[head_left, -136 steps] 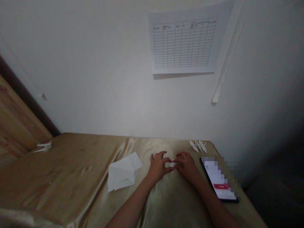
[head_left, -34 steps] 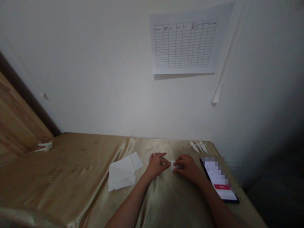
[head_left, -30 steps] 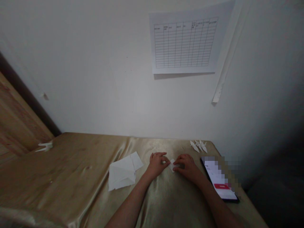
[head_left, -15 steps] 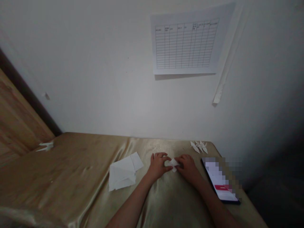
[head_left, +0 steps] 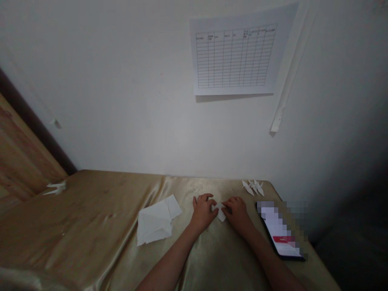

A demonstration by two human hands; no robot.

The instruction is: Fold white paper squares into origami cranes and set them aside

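Note:
A small folded piece of white paper (head_left: 220, 212) lies on the gold satin cloth (head_left: 91, 226) between my two hands. My left hand (head_left: 203, 211) pinches its left side with curled fingers. My right hand (head_left: 237, 211) pinches its right side, fingers bent over it. The paper's lower tip points down toward me. Both forearms reach in from the bottom edge.
A stack of white paper sheets (head_left: 156, 221) lies left of my hands. Several small folded paper shapes (head_left: 253, 187) sit at the far right by the wall. A phone (head_left: 280, 234) lies right of my right hand. A printed table sheet (head_left: 235, 56) hangs on the wall. A wooden panel (head_left: 21, 161) stands at left.
The small paper has been turned and refolded between my fingers; its tip now points down toward me. Both hands stayed at the same spot on the cloth.

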